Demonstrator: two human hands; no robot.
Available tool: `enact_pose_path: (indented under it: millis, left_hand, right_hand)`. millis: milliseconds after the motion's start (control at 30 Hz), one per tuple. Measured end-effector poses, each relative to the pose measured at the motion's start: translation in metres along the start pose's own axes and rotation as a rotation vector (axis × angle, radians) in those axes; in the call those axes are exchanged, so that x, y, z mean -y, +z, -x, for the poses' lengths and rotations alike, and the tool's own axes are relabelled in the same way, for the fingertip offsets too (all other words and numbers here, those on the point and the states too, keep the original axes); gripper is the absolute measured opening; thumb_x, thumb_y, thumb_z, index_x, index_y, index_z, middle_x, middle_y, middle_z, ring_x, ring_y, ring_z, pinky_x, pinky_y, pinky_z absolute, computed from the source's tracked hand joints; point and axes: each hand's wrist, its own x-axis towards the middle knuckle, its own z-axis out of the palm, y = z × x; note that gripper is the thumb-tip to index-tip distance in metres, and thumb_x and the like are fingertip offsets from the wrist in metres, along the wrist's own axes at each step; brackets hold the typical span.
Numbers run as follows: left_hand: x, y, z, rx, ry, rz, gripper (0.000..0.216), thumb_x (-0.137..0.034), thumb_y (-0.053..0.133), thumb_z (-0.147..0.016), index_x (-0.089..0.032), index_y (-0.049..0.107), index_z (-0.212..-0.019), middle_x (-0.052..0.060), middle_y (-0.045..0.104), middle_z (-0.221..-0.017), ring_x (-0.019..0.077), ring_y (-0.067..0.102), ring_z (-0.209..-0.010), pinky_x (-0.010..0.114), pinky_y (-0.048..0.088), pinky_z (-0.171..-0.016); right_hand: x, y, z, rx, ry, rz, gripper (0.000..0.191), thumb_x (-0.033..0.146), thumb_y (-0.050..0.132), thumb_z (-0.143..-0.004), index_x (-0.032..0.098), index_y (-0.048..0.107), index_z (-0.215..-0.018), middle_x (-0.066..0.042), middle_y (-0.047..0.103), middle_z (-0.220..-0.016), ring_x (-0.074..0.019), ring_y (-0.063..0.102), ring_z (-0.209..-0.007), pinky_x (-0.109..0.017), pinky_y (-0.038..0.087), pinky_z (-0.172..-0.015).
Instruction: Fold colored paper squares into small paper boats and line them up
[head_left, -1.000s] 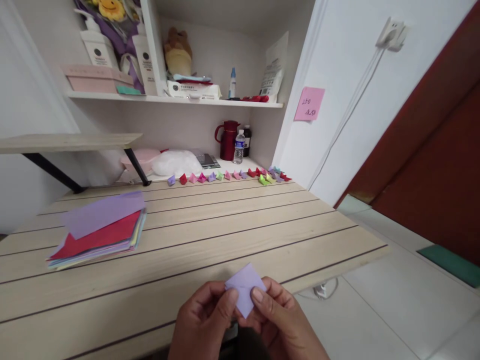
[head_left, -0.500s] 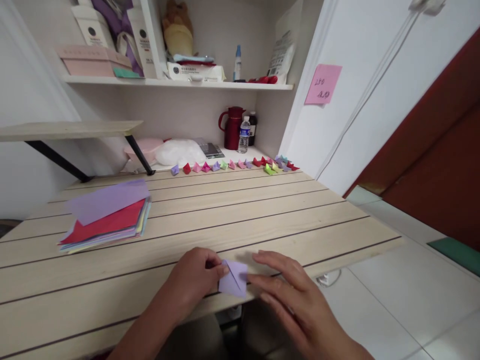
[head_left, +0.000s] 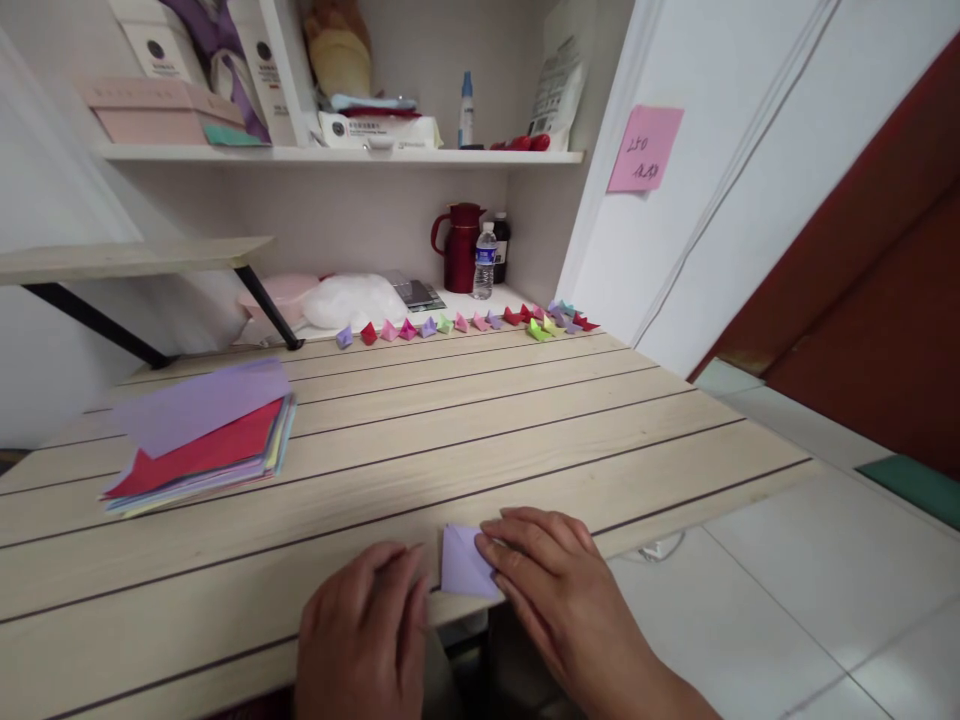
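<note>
On the pink note, the number "250" is written by hand in dark ink; below it stand some more signs, which I cannot read with certainty. The white pack carries a round dark mark and printed lines, too small for reading. The left container and the right container each bear a similar round mark. On the water bottle, the blue label has unreadable white lettering.
</note>
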Motion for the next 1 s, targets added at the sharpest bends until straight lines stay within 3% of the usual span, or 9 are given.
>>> enact_pose_path:
  millis: [100, 300, 467, 567, 667, 900, 1000]
  left_hand:
    - [-0.012, 0.009, 0.008, -0.005, 0.099, -0.039, 0.029, -0.025, 0.057, -0.092, -0.025, 0.064, -0.12, 0.004, 0.072, -0.104, 0.0183, 0.066, -0.092, 0.036, 0.042, -0.09]
    - [-0.017, 0.012, 0.005, 0.064, 0.12, -0.005, 0.034, -0.017, 0.056, -0.088, -0.026, 0.066, -0.119, -0.001, 0.077, -0.108, 0.0168, 0.066, -0.097, 0.035, 0.032, -0.105]
    - [-0.018, 0.009, 0.004, 0.103, 0.139, 0.06, 0.036, -0.016, 0.051, -0.089, -0.024, 0.066, -0.121, -0.001, 0.077, -0.111, 0.0152, 0.066, -0.101, 0.033, 0.014, -0.121]
    - [-0.026, 0.012, 0.007, 0.058, 0.031, 0.092, 0.038, -0.012, 0.049, -0.091, -0.026, 0.066, -0.121, -0.002, 0.078, -0.11, 0.0153, 0.068, -0.101, 0.039, 0.01, -0.123]
    - [-0.031, 0.014, 0.012, 0.041, 0.017, 0.088, 0.044, -0.01, 0.049, -0.09, -0.029, 0.064, -0.126, -0.003, 0.076, -0.116, 0.0178, 0.068, -0.106, 0.045, 0.006, -0.124]
    - [-0.028, 0.008, 0.019, 0.158, 0.033, 0.032, 0.057, -0.005, 0.046, -0.086, -0.031, 0.058, -0.135, -0.003, 0.069, -0.131, 0.0217, 0.062, -0.12, 0.048, 0.002, -0.124]
    - [-0.029, 0.005, 0.018, 0.204, 0.015, 0.03, 0.063, -0.003, 0.046, -0.082, -0.032, 0.056, -0.137, -0.003, 0.067, -0.134, 0.0222, 0.06, -0.122, 0.049, 0.001, -0.124]
  right_hand:
    - [0.003, 0.003, 0.003, 0.008, 0.019, 0.045, 0.027, 0.017, 0.051, -0.099, 0.026, 0.067, -0.12, -0.004, 0.073, -0.117, -0.0243, 0.06, -0.111, -0.042, 0.045, -0.091]
    - [0.006, 0.002, 0.005, 0.039, 0.04, 0.065, 0.037, 0.014, 0.051, -0.098, 0.029, 0.062, -0.13, -0.003, 0.071, -0.122, -0.0238, 0.059, -0.113, -0.042, 0.046, -0.094]
    - [0.005, -0.002, 0.004, 0.066, 0.028, 0.042, 0.041, 0.015, 0.05, -0.098, 0.028, 0.059, -0.136, -0.005, 0.07, -0.123, -0.0248, 0.059, -0.113, -0.044, 0.047, -0.093]
    - [0.002, -0.006, 0.005, 0.145, 0.002, 0.039, 0.044, 0.016, 0.051, -0.098, 0.025, 0.055, -0.14, -0.008, 0.067, -0.13, -0.0267, 0.057, -0.117, -0.047, 0.047, -0.096]
    - [-0.002, -0.011, 0.005, 0.24, -0.013, 0.05, 0.047, 0.018, 0.054, -0.097, 0.025, 0.05, -0.144, -0.008, 0.063, -0.136, -0.0285, 0.053, -0.124, -0.049, 0.046, -0.1]
    - [-0.009, -0.02, 0.008, 0.341, -0.029, 0.031, 0.054, 0.025, 0.052, -0.101, 0.025, 0.036, -0.152, -0.009, 0.059, -0.141, -0.0278, 0.048, -0.131, -0.05, 0.044, -0.104]
    - [-0.014, -0.023, 0.011, 0.353, -0.115, 0.053, 0.056, 0.027, 0.054, -0.1, 0.029, 0.036, -0.153, -0.008, 0.055, -0.145, -0.0295, 0.047, -0.132, -0.053, 0.043, -0.105]
